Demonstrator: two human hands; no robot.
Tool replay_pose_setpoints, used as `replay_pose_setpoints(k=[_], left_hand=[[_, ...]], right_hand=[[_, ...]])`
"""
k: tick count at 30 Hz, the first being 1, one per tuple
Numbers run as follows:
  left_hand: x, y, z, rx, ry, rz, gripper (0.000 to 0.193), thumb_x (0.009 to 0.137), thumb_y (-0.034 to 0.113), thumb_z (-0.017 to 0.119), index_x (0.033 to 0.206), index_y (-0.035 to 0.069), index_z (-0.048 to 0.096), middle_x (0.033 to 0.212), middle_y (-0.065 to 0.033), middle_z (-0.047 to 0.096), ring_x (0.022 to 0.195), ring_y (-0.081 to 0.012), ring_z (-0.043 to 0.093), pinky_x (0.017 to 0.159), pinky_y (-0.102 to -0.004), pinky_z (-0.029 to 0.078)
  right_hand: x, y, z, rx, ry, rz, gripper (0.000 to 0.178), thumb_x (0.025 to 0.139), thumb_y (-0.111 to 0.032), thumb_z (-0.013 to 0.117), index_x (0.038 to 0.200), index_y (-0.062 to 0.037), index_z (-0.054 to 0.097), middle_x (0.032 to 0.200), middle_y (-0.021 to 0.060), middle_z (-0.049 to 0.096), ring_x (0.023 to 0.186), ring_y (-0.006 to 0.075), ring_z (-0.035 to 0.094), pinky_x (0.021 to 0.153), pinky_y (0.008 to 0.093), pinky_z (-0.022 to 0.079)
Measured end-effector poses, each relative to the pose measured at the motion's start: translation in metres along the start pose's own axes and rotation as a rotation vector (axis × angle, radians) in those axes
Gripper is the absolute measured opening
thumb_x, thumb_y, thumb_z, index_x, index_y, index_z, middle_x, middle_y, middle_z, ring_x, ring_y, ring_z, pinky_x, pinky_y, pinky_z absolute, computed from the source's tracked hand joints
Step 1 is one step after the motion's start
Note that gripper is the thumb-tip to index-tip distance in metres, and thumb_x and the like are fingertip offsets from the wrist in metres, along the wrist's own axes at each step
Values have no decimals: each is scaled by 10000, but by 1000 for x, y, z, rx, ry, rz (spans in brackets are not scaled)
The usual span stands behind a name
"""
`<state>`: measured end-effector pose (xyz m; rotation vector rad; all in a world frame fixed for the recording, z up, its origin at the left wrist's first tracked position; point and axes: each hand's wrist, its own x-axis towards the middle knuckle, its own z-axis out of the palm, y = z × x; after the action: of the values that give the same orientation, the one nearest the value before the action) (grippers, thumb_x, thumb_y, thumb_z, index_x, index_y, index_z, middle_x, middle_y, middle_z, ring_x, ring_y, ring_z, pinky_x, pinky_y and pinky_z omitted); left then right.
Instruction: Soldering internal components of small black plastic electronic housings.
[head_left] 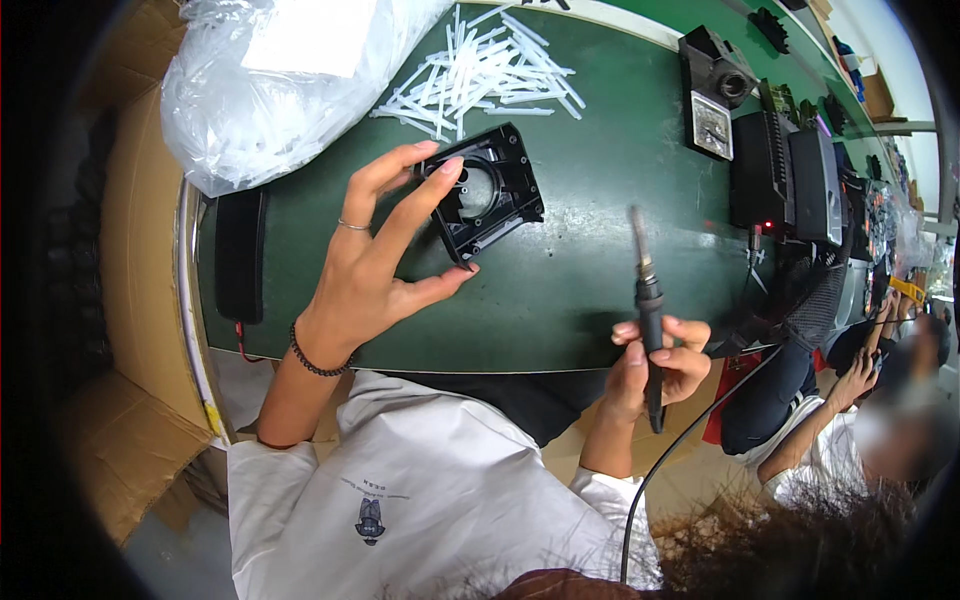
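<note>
My left hand (pixel 385 235) is closed on a black plastic housing (pixel 517 185), gripping it by its left side. The housing is tilted over the green table and has a round opening in its middle. In my right hand (pixel 662 365) is a soldering iron (pixel 650 300), held by its dark handle with the metal tip pointing away from me. The tip is apart from the housing, to its right. A black cord runs from near the iron down past my right arm.
White plastic strips (pixel 490 70) lie piled at the back of the green table (pixel 580 290). A big clear plastic bag (pixel 270 110) stands back left, above a black flat box (pixel 240 255). Right are an iron stand (pixel 715 75) and a black station (pixel 765 170). A co-worker (pixel 820 440) sits far right.
</note>
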<state>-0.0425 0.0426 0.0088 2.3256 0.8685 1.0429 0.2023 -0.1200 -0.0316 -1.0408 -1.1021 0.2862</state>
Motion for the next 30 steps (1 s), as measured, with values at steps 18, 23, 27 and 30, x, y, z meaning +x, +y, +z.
replay_pose_setpoints(k=[18,23,27,30], left_hand=[[-2,-2,6,97,54,38,876,532,106,927,1371,97,678,1428,-165,546,1215,-314,574,854,-388,559],[-2,-1,6,86,52,23,883,524,95,925,1372,100,678,1429,-164,550,1216,-308,575,836,-375,556],[-2,-1,6,79,51,23,888,517,86,923,1371,92,678,1428,-167,553,1217,-307,572,825,-370,552],[-2,-6,3,175,3,104,815,626,237,937,1348,-22,662,1425,-230,533,1262,-342,574,900,-378,556]], right_hand=[[-2,1,2,-301,-71,104,271,776,-54,885,907,-4,654,915,201,732,771,234,752,674,330,641],[-2,0,2,-302,-75,112,270,780,-63,885,902,-6,651,917,202,733,773,234,751,675,326,639],[-2,0,3,-304,-66,110,267,790,-70,881,900,-3,647,914,208,729,759,237,749,662,327,639],[-1,0,4,-293,-55,125,272,793,-77,882,899,2,644,912,210,725,754,243,749,659,333,643]])
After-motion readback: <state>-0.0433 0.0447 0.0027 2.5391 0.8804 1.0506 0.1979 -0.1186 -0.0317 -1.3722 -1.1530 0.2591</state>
